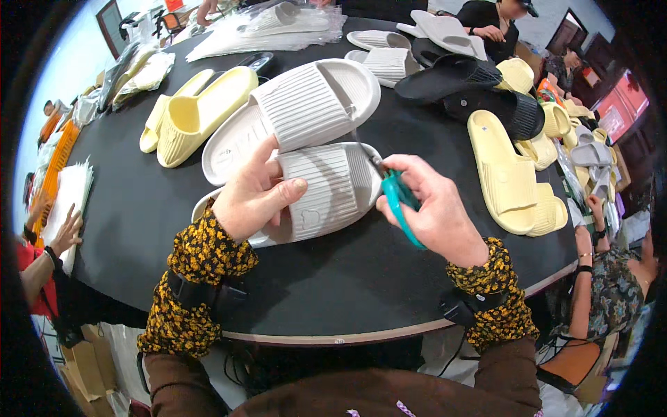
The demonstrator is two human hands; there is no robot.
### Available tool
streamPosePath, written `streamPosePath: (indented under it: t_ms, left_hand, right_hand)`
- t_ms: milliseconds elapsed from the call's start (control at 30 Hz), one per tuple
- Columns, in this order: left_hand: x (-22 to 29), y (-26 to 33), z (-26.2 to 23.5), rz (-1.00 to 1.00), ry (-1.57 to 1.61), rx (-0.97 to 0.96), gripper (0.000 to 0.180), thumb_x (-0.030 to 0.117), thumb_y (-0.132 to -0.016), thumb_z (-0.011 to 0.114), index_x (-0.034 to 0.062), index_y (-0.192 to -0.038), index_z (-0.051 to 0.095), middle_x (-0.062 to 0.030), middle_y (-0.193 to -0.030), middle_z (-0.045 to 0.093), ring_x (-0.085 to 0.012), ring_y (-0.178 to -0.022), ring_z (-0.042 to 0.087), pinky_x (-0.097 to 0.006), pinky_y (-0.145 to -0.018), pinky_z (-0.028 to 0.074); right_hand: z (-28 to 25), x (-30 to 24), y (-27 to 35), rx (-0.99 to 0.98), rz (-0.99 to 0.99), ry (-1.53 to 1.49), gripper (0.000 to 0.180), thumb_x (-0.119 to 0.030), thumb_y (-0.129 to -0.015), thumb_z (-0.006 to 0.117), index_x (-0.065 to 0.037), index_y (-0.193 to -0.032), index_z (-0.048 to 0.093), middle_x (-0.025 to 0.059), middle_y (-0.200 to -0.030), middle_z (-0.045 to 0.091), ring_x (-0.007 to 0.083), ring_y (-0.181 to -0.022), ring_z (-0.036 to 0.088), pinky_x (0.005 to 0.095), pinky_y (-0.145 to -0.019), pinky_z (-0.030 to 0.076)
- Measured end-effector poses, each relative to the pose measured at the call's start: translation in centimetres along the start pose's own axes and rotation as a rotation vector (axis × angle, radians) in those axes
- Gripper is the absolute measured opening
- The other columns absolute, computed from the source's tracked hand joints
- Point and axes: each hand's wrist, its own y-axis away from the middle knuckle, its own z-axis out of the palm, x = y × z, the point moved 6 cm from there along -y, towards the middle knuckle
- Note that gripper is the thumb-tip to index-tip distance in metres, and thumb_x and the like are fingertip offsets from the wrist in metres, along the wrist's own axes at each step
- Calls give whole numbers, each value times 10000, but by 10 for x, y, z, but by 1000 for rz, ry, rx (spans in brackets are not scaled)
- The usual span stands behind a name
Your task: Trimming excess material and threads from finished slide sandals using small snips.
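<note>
Two light grey ribbed slide slippers lie side by side in front of me. My left hand [250, 191] is closed on the strap of the nearer slipper [323, 198], thumb on top and some fingers hidden in the foot opening. Its index finger reaches toward the farther slipper [306, 104]. Held in my right hand [441, 208] is a pair of scissors with green handles [399, 201]. Their blades point away from me, beside the toe end of the nearer slipper and near the farther one's toe; whether the tips touch anything I cannot tell.
Pale yellow slippers [208, 115] lie left on the black table [333, 299], with another yellow pair [507, 174] at right. Black slippers [451, 76] and more grey ones [445, 31] stand behind. Plastic bags [267, 35] cover the far edge. Other people work around the table.
</note>
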Motion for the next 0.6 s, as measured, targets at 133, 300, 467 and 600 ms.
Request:
streamPosePath:
  t_ms: [133, 300, 467, 600]
  left_hand:
    - [-2, -1, -4, 23, 2, -16, 731, 181, -858, 616, 38, -1410, 159, -125, -999, 592, -62, -619, 498, -179, -465, 404]
    - [3, 1, 1, 32, -17, -17, 704, 140, -853, 610, 32, -1398, 177, -102, -969, 593, -60, -646, 501, -181, -471, 409]
    - [7, 4, 5, 34, -36, -42, 628, 91, -861, 589, 34, -1381, 241, -99, -1009, 596, -54, -713, 514, -182, -515, 413]
    - [8, 5, 9, 122, 78, -39, 625, 78, -859, 592, 31, -1378, 248, -105, -1035, 606, -70, -777, 545, -184, -550, 418]
  right_hand:
    - [-5, -4, -2, 52, -1, 37, 348, -52, -784, 634, -8, -1102, 498, 116, -788, 590, 123, -705, 588, 272, -634, 474]
    - [-8, -2, -4, 44, 68, 129, 349, -60, -772, 623, -17, -1092, 491, 89, -721, 526, 143, -632, 526, 300, -588, 452]
    - [-12, 4, -4, 58, 52, 200, 359, -84, -758, 610, -18, -1093, 499, 152, -776, 570, 271, -670, 577, 365, -617, 466]
    - [-14, -5, -3, 65, 12, 195, 368, -86, -754, 620, -16, -1093, 493, 177, -821, 588, 272, -704, 598, 363, -635, 480]
